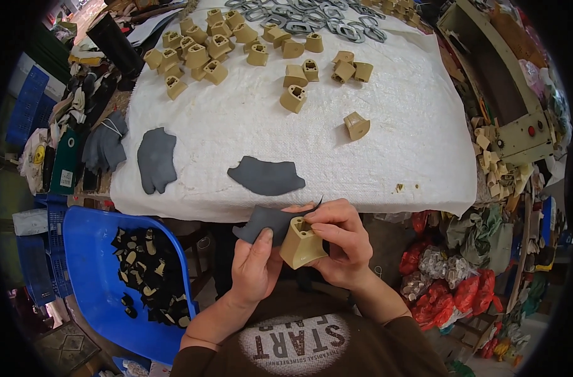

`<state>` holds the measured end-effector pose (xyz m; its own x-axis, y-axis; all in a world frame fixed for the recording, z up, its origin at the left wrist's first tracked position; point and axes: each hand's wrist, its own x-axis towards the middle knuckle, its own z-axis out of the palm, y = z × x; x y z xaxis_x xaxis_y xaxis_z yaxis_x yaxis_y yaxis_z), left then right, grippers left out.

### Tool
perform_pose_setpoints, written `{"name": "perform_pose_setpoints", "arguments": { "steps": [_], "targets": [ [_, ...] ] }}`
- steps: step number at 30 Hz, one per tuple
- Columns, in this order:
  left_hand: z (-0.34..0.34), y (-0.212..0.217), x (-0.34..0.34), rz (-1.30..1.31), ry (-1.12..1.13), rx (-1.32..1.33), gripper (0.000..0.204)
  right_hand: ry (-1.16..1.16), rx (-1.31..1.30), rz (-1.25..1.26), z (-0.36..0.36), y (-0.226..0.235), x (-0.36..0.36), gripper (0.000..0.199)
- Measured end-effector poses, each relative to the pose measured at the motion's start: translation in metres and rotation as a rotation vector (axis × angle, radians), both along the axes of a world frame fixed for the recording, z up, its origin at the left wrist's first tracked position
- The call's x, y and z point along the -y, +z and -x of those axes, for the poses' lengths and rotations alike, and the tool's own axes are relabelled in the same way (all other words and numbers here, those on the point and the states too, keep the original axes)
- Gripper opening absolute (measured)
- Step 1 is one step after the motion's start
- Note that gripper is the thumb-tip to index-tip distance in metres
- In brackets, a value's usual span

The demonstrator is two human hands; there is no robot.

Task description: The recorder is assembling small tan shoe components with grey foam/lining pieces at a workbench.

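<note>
Just off the near edge of the table, my right hand [347, 250] grips a beige shoe heel [297, 246], its holed end turned upward. My left hand [251, 269] pinches a dark grey leather piece [261, 221] between thumb and fingers. That leather runs behind the heel, and its thin tip shows by my right fingertips. Whether it is stuck to the heel, I cannot tell. Two more grey leather pieces lie flat on the white cloth: one curved piece [267, 176] just beyond my hands, another piece [156, 161] farther left. A single heel [356, 126] rests on its side to the right.
Several beige heels [218, 47] cluster at the far left of the white cloth [230, 125], with grey ring-like pieces [349, 30] behind. A blue tub [85, 251] of black-covered pieces stands at lower left. Red plastic bags [438, 305] lie at right, below a box-shaped machine [525, 141].
</note>
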<state>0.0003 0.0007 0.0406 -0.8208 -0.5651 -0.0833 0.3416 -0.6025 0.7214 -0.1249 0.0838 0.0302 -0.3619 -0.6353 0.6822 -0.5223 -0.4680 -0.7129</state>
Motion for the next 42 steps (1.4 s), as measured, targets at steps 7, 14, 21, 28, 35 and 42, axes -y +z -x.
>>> {"name": "perform_pose_setpoints", "arguments": {
  "steps": [7,14,21,28,35,42],
  "targets": [
    [-0.003,-0.002,-0.005,0.044,0.059,0.062,0.043,-0.007,-0.04,-0.066,0.001,0.002,-0.002,0.049],
    [-0.003,-0.007,-0.006,0.181,0.038,0.099,0.042,-0.099,-0.231,-0.228,0.016,0.005,-0.003,0.048],
    [0.002,-0.007,0.001,0.308,0.063,0.265,0.041,-0.158,-0.217,-0.318,0.018,0.019,-0.006,0.048],
    [0.002,-0.017,-0.001,0.625,-0.027,0.463,0.038,-0.173,-0.44,-0.602,0.019,0.025,-0.006,0.036],
    [0.01,-0.016,-0.008,1.17,0.102,0.514,0.043,-0.185,-0.453,-0.548,0.017,0.008,-0.004,0.031],
    [0.002,-0.025,0.016,0.251,-0.162,0.35,0.056,-0.077,-0.251,-0.356,0.029,-0.003,-0.012,0.052]
  ]
}}
